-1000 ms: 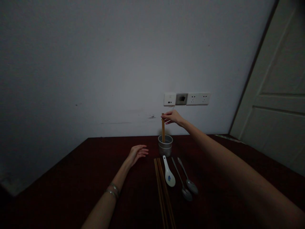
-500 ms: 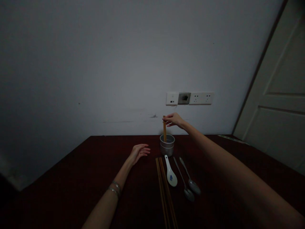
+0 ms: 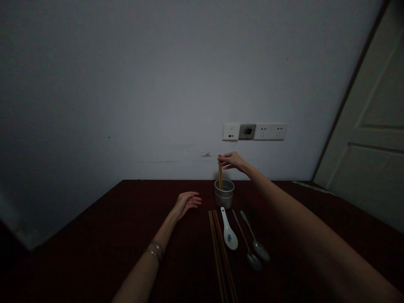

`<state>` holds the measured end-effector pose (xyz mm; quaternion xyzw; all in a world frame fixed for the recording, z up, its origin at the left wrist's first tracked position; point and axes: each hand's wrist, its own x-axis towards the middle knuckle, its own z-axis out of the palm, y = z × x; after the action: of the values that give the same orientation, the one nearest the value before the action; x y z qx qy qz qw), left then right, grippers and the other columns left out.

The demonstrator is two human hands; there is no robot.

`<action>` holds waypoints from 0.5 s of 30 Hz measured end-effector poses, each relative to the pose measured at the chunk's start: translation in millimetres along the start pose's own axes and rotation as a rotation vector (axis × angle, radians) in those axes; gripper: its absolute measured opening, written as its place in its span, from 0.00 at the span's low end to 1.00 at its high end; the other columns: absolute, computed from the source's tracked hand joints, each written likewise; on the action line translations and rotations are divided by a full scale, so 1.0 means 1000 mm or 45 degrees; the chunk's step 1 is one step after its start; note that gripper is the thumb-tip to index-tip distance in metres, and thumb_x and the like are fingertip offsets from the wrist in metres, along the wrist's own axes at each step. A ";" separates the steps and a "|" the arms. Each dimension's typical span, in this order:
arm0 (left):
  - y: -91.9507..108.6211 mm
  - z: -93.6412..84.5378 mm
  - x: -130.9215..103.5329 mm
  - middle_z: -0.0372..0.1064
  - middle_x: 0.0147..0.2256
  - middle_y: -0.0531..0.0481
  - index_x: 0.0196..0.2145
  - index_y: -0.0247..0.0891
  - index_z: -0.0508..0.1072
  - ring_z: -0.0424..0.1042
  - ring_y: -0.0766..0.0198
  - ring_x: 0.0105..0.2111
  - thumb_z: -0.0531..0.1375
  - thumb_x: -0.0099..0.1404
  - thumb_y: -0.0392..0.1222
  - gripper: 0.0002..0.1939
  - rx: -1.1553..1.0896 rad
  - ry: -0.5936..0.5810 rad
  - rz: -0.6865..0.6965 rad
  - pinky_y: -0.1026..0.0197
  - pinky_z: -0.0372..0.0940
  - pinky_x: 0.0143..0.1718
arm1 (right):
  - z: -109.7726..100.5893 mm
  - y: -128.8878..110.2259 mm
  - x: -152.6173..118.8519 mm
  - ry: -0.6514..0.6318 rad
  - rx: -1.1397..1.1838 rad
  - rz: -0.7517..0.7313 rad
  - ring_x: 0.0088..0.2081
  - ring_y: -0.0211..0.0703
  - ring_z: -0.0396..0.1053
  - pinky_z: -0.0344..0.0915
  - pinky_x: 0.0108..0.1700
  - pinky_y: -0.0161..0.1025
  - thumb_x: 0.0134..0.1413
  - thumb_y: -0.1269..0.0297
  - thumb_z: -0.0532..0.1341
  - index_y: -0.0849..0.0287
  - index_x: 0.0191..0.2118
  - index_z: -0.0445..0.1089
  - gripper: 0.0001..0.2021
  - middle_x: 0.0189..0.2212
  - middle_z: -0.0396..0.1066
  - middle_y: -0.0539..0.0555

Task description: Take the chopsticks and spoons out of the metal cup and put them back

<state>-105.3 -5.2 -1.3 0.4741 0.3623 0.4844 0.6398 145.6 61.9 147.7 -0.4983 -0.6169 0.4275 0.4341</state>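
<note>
From here, the right hand (image 3: pixel 232 160) pinches the upright chopsticks (image 3: pixel 220 174) near their tops, tips inside the metal cup (image 3: pixel 224 196); best keep them together and lower gently (the left hand (image 3: pixel 187 203), fingers loosely open, could steady the rim).

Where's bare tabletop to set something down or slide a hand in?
Widest: tabletop left of the left hand and forearm. Narrower: between that forearm and the flat chopsticks. Crowded: those chopsticks, porcelain spoon and metal spoons, up to the metal cup, where the right hand holds upright chopsticks.
</note>
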 end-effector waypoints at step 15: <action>-0.001 -0.001 0.001 0.73 0.30 0.39 0.36 0.28 0.70 0.73 0.61 0.26 0.56 0.56 0.39 0.12 0.005 0.013 -0.001 0.65 0.65 0.25 | 0.006 0.007 0.006 0.048 0.076 0.027 0.23 0.35 0.69 0.70 0.24 0.32 0.41 0.63 0.67 0.66 0.29 0.70 0.11 0.26 0.73 0.57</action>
<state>-105.2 -4.1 -2.5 0.4727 0.3670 0.4858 0.6371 140.7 67.8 140.3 -0.4997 -0.5901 0.4408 0.4559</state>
